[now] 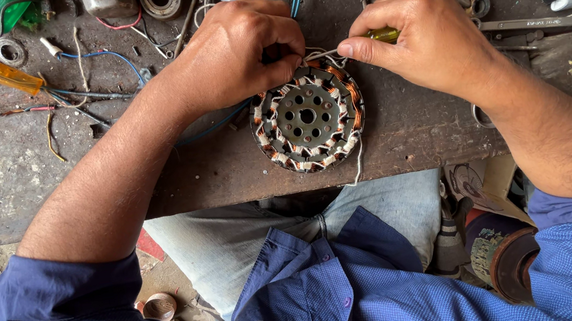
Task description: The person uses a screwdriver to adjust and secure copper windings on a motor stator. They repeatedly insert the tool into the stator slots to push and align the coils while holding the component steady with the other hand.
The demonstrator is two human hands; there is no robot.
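Two hands worked at the far rim of a wound stator [307, 116] lying flat near the table [29, 189] edge. It looked heavy and rigid, best gripped by its steel core; the copper coils and thin white leads [322, 53] seemed fragile. Left hand [241, 51] fingers curled shut over the leads, fingertips hidden. Right hand [425, 36] pinched a yellow-handled tool [383, 36], its tip concealed.

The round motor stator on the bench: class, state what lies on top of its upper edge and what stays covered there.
On the stator's upper edge rest the left hand and right hand, pinching white wires. The right hand grips a yellow-green handled tool. Its tip and the coils beneath the fingers are hidden.
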